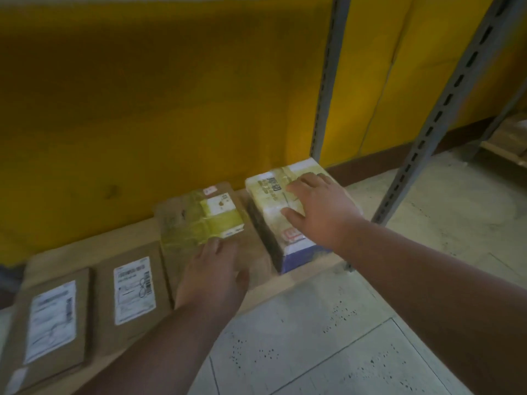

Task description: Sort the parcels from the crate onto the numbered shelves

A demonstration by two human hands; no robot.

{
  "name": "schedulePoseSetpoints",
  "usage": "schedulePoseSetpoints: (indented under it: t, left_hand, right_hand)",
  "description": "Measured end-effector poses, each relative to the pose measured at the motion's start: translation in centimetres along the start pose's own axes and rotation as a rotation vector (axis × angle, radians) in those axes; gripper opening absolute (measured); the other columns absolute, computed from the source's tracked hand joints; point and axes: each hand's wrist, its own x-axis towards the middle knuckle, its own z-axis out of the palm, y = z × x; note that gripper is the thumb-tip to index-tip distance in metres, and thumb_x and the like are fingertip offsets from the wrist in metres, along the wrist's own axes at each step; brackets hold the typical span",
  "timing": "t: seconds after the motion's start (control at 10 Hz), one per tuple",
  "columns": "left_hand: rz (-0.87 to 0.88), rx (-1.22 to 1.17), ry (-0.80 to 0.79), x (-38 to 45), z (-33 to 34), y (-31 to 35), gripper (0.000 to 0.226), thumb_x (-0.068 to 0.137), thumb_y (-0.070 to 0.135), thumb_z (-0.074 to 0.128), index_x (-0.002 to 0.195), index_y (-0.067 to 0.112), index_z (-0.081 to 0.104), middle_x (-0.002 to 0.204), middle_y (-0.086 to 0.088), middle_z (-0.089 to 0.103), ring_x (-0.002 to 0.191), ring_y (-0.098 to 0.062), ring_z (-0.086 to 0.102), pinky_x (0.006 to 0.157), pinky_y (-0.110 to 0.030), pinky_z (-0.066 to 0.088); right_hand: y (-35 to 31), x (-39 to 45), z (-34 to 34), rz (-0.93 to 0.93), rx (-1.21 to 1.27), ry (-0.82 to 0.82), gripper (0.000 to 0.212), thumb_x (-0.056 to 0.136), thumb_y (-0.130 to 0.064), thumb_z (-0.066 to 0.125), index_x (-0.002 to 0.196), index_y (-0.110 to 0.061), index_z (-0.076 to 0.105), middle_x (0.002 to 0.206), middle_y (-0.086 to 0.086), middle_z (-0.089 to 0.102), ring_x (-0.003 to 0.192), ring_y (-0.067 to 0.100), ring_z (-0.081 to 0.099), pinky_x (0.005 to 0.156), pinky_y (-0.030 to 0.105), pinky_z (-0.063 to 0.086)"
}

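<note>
Two hands flat, grip apart: right hand (319, 208) presses taped white parcel (285, 220), left hand (216, 275) on brown parcel (196, 220); stiff, tape slick, take by edges

Four parcels (288, 212) on the shelf (71, 255); two hands (322, 209)
</note>
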Motion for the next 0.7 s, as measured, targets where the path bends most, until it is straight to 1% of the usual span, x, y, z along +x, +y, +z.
schedulePoseSetpoints:
  t: [0.1,0.2,0.3,0.4,0.5,0.6,0.7]
  left_hand:
    - [-0.047,0.022,0.014,-1.2,-1.0,-3.4,0.042,0.093,0.034,0.056,0.135,0.029,0.05,0.131,0.001,0.049,0.121,-0.023,0.047,0.094,-0.036,0.044]
    - [-0.074,0.066,0.012,-2.3,-0.9,-6.8,0.04,0.094,0.033,0.054,0.133,0.028,0.05,0.129,-0.001,0.049,0.118,-0.026,0.048,0.094,-0.038,0.043]
    - [-0.111,0.09,0.053,-3.7,-0.3,-10.1,0.039,0.095,0.035,0.05,0.134,0.029,0.05,0.129,0.001,0.051,0.119,-0.025,0.047,0.097,-0.037,0.042]
    - [-0.203,0.07,0.076,-4.9,0.1,-12.1,0.04,0.097,0.036,0.048,0.136,0.028,0.05,0.132,0.002,0.049,0.123,-0.023,0.046,0.1,-0.037,0.04]
    - [-0.274,0.056,0.083,-6.6,-0.1,-13.2,0.04,0.095,0.034,0.051,0.134,0.025,0.053,0.129,0.001,0.052,0.12,-0.024,0.05,0.099,-0.039,0.046]
    - [-0.353,0.04,0.015,-9.9,-1.3,-12.6,0.042,0.094,0.036,0.052,0.135,0.028,0.05,0.13,0.003,0.052,0.12,-0.023,0.049,0.099,-0.038,0.046]
    - [-0.418,0.033,-0.013,-14.0,-2.8,-11.4,0.047,0.095,0.038,0.053,0.14,0.029,0.047,0.135,0.003,0.051,0.127,-0.022,0.046,0.105,-0.037,0.04]
  right_hand:
    - [-4.7,0.8,-0.1,-0.089,0.056,0.011,0.05,0.098,-0.049,0.051,0.141,-0.023,0.047,0.142,0.004,0.047,0.131,0.028,0.041,0.108,0.041,0.037]
    - [-8.9,1.6,1.2,-0.182,0.095,-0.005,0.051,0.098,-0.048,0.051,0.144,-0.025,0.045,0.143,0.001,0.046,0.132,0.026,0.039,0.109,0.039,0.035]
    - [-12.3,2.0,2.9,-0.266,0.146,-0.02,0.052,0.099,-0.048,0.05,0.146,-0.026,0.043,0.147,-0.002,0.042,0.135,0.024,0.038,0.11,0.038,0.035]
    - [-15.1,2.0,4.4,-0.339,0.163,-0.067,0.053,0.099,-0.048,0.051,0.146,-0.027,0.042,0.148,-0.003,0.041,0.136,0.021,0.038,0.111,0.036,0.034]
    - [-17.5,1.9,5.0,-0.385,0.178,-0.096,0.053,0.098,-0.046,0.054,0.146,-0.025,0.044,0.147,0.0,0.043,0.137,0.02,0.039,0.112,0.036,0.034]
    - [-19.1,-0.3,4.4,-0.38,0.175,-0.195,0.053,0.098,-0.045,0.054,0.145,-0.024,0.044,0.147,0.002,0.044,0.136,0.022,0.04,0.109,0.036,0.037]
    - [-20.1,-4.1,2.9,-0.397,0.214,-0.22,0.051,0.097,-0.044,0.056,0.143,-0.023,0.047,0.143,0.002,0.05,0.132,0.024,0.045,0.101,0.037,0.042]
